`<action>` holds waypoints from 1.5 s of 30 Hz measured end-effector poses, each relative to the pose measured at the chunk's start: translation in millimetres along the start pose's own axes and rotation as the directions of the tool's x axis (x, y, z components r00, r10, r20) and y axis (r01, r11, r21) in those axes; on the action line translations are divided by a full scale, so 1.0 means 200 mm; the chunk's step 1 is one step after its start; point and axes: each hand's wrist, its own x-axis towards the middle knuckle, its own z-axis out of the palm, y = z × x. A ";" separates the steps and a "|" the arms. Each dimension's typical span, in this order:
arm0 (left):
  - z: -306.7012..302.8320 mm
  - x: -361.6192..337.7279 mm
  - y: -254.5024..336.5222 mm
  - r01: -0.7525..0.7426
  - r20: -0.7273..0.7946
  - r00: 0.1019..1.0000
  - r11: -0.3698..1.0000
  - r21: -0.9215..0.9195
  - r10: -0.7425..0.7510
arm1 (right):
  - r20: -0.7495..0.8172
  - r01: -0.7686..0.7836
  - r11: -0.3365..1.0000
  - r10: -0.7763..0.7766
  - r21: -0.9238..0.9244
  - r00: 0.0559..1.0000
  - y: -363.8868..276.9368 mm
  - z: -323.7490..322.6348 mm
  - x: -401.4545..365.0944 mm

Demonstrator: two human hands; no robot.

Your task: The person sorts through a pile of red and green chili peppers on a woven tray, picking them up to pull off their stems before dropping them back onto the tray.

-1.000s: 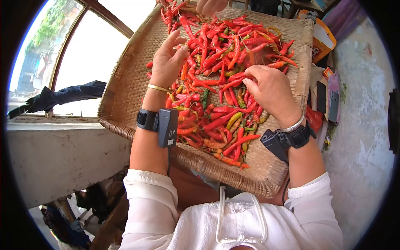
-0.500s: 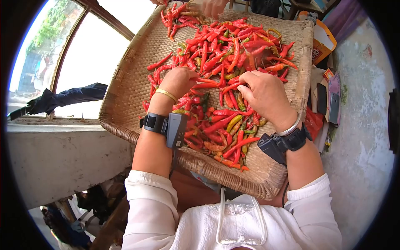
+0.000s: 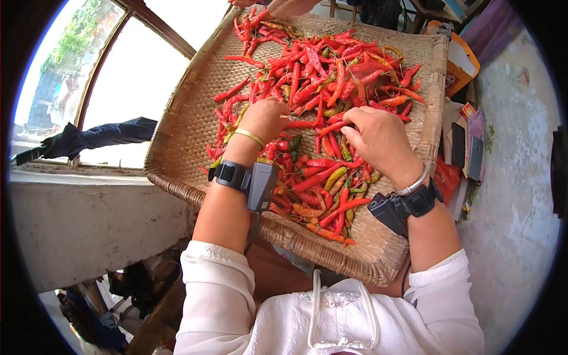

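Note:
A large woven tray (image 3: 189,118) rests on my lap, covered with a heap of red chili peppers (image 3: 313,77) mixed with a few green and orange ones. My left hand (image 3: 265,118) is curled shut around a red chili pepper (image 3: 300,124) that sticks out to the right. My right hand (image 3: 378,139) sits just right of it, fingers pinched on the chilies at that pepper's far end. Both wrists carry black strapped devices.
Another person's hand (image 3: 290,7) reaches into the chilies at the tray's far edge. A window (image 3: 130,65) with dark cloth (image 3: 94,137) on its sill lies to the left. Phones and packets (image 3: 467,148) lie right of the tray by a pale wall.
My left hand, open over the far chilies a second ago, has pulled back toward me and closed on a chili. My right hand stayed roughly in place.

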 end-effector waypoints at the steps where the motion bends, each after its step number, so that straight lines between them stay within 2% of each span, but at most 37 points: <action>1: 0.04 -0.01 0.00 0.000 0.000 1.000 1.000 -0.001 0.000 | 0.000 0.000 1.000 0.000 0.000 1.000 0.00 0.00 0.00; 4: 0.09 -0.02 0.05 -0.023 0.019 1.000 0.995 0.098 0.021 | 0.028 0.031 0.999 -0.030 -0.009 0.999 -0.01 0.02 -0.01; 6: 0.07 -0.01 0.07 0.048 0.126 0.989 0.977 0.208 -0.075 | 0.063 0.046 0.999 -0.045 -0.022 0.997 -0.01 0.03 -0.01; 9: 0.01 -0.02 0.05 0.004 0.115 0.993 0.973 0.232 -0.031 | 0.062 0.037 0.999 -0.035 -0.035 0.997 -0.01 0.02 0.00; 12: -0.13 -0.06 0.03 0.135 0.012 0.989 0.934 0.331 -0.147 | 0.034 0.040 0.998 -0.038 -0.051 0.999 -0.01 -0.01 -0.01; 13: -0.18 -0.09 0.02 0.163 -0.075 0.987 0.926 0.340 -0.146 | 0.026 0.041 0.998 -0.040 -0.053 0.999 0.00 -0.02 -0.01; 14: -0.20 -0.10 0.00 0.220 -0.183 0.968 0.930 0.296 -0.171 | 0.036 0.030 0.998 -0.029 -0.048 0.999 0.00 -0.02 -0.01; 16: -0.27 -0.14 -0.02 0.310 -0.211 0.938 0.938 0.158 -0.275 | 0.040 0.023 0.999 -0.021 -0.045 0.999 0.00 -0.01 -0.01; 17: -0.30 -0.15 -0.03 0.314 -0.253 0.921 0.949 0.029 -0.297 | 0.047 0.031 0.999 -0.029 -0.039 0.998 0.00 -0.01 -0.01; 18: -0.29 -0.15 -0.04 0.312 -0.260 0.920 0.949 0.033 -0.293 | 0.056 0.038 0.999 -0.036 -0.034 0.998 0.00 -0.01 -0.01; 19: -0.28 -0.14 -0.05 0.303 -0.318 0.884 0.938 -0.170 -0.343 | 0.064 0.032 0.999 -0.030 -0.034 0.998 0.00 0.00 -0.02; 20: -0.27 -0.13 -0.06 0.268 -0.360 0.843 0.892 -0.364 -0.400 | 0.055 0.034 0.999 -0.032 -0.035 0.998 -0.01 0.00 -0.02; 21: -0.25 -0.10 -0.03 0.187 -0.368 0.793 0.769 -0.611 -0.485 | 0.065 0.032 0.999 -0.030 -0.032 0.997 -0.01 -0.01 -0.01; 22: -0.23 -0.06 -0.03 0.020 -0.371 0.818 0.666 -0.745 -0.440 | 0.075 0.030 0.999 -0.028 -0.030 0.997 -0.01 -0.01 -0.01; 24: -0.18 -0.02 0.05 -0.139 -0.400 0.821 0.539 -0.831 -0.406 | 0.081 0.020 0.999 -0.017 -0.036 0.997 -0.02 -0.02 -0.01; 25: -0.15 -0.01 0.06 -0.083 -0.347 0.861 0.570 -0.817 -0.373 | 0.075 0.021 0.999 -0.019 -0.037 0.997 -0.02 -0.02 -0.02; 26: -0.12 -0.01 0.07 -0.019 -0.363 0.869 0.710 -0.704 -0.336 | 0.072 0.024 0.999 -0.021 -0.039 0.997 -0.02 -0.02 -0.01; 28: -0.12 -0.01 0.14 0.049 -0.221 0.963 0.907 -0.418 -0.154 | 0.075 0.028 0.999 -0.025 -0.037 0.997 -0.02 -0.02 -0.02; 30: -0.08 -0.02 0.19 -0.013 -0.114 0.993 0.954 -0.300 -0.022 | 0.079 0.029 0.999 -0.026 -0.038 0.997 -0.02 -0.02 -0.01; 31: -0.06 -0.03 0.18 -0.014 -0.012 1.000 0.972 -0.236 0.011 | 0.086 0.027 0.999 -0.024 -0.037 0.996 -0.02 -0.02 -0.02; 32: -0.05 -0.04 0.19 -0.009 -0.008 1.000 0.971 -0.239 0.008 | 0.084 0.031 0.999 -0.028 -0.041 0.996 -0.01 -0.02 -0.01; 34: -0.07 -0.07 0.22 0.115 0.323 0.932 0.979 0.166 -0.164 | 0.089 0.030 0.999 -0.026 -0.042 0.996 -0.01 -0.02 -0.02; 35: -0.07 -0.09 0.22 0.139 0.320 0.924 0.963 0.230 -0.210 | 0.092 0.034 0.999 -0.030 -0.039 0.995 -0.01 -0.02 -0.02; 38: -0.06 -0.14 0.22 0.096 0.352 0.922 0.976 0.195 -0.161 | 0.110 0.047 0.998 -0.042 -0.045 0.993 -0.02 0.00 -0.03; 40: -0.06 -0.16 0.23 0.121 0.359 0.916 0.978 0.172 -0.177 | 0.115 0.061 0.998 -0.062 0.014 0.991 -0.03 -0.01 -0.03; 43: -0.03 -0.17 0.21 0.088 0.304 0.942 0.981 0.175 -0.139 | 0.128 0.073 0.997 -0.072 0.001 0.989 -0.03 0.00 -0.04; 45: -0.01 -0.17 0.19 0.093 0.324 0.933 0.976 0.197 -0.154 | 0.130 0.075 0.997 -0.074 -0.001 0.989 -0.04 0.00 -0.04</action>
